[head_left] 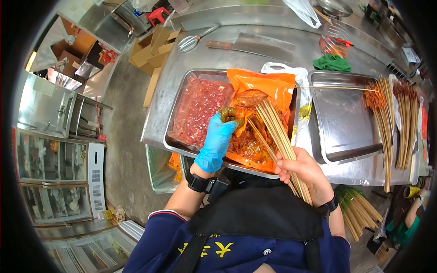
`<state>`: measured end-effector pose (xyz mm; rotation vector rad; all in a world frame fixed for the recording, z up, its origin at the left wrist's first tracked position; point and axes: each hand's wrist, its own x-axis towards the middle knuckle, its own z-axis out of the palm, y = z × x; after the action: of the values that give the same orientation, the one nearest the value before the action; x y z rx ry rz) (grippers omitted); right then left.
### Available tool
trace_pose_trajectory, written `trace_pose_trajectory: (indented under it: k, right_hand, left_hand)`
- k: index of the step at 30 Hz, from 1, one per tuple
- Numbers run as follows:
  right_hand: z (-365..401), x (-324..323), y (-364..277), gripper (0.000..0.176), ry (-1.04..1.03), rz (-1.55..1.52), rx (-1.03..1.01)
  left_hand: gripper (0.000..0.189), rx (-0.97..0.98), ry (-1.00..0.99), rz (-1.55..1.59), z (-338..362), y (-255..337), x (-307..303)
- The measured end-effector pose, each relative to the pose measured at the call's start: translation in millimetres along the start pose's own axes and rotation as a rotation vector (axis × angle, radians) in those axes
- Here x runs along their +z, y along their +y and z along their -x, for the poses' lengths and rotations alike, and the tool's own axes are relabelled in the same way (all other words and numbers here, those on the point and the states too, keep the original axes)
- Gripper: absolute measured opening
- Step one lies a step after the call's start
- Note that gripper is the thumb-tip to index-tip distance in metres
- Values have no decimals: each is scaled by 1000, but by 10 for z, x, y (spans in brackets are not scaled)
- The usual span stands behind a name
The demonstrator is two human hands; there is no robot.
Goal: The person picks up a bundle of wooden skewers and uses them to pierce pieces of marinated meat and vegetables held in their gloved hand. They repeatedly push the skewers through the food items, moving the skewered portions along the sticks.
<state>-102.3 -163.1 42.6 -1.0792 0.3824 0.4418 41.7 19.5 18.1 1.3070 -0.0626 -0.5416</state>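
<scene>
My left hand, in a blue glove smeared with sauce, has its fingers curled on a bit of marinated meat above an opened orange bag. Inside that bag lies a heap of red-brown marinated meat. My bare right hand is wrapped round a bundle of bamboo skewers, whose upper ends slant over the bag. One or two skewers stand apart from the bundle, towards my left hand. Bag and meat rest in a metal tray, beside a clear bag of diced red meat.
A second metal tray is to the right, with loaded skewers across its right edge and more skewers beyond. Behind lie a cleaver, a whisk and a green cloth. A lined bin stands below left.
</scene>
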Motion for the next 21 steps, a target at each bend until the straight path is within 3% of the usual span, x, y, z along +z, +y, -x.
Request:
trace_pose_trajectory:
  k: [7, 10, 16, 18, 21]
  right_hand:
    - [-9, -20, 2, 13, -16, -7, 5]
    - [-11, -23, 5, 13, -23, -17, 12]
    - [-17, -19, 21, 13, -35, -22, 19]
    - [-13, -17, 18, 14, -30, -20, 14]
    - [-11, -17, 25, 14, -35, -20, 18]
  left_hand:
    - [27, 122, -59, -6, 50, -164, 0]
    - [35, 127, -200, -184, 68, -193, -87]
    - [46, -12, -155, -213, 184, 25, 45]
    - [48, -3, -350, -147, 170, 88, 67]
    - [45, -103, -427, -6, 155, 179, 100]
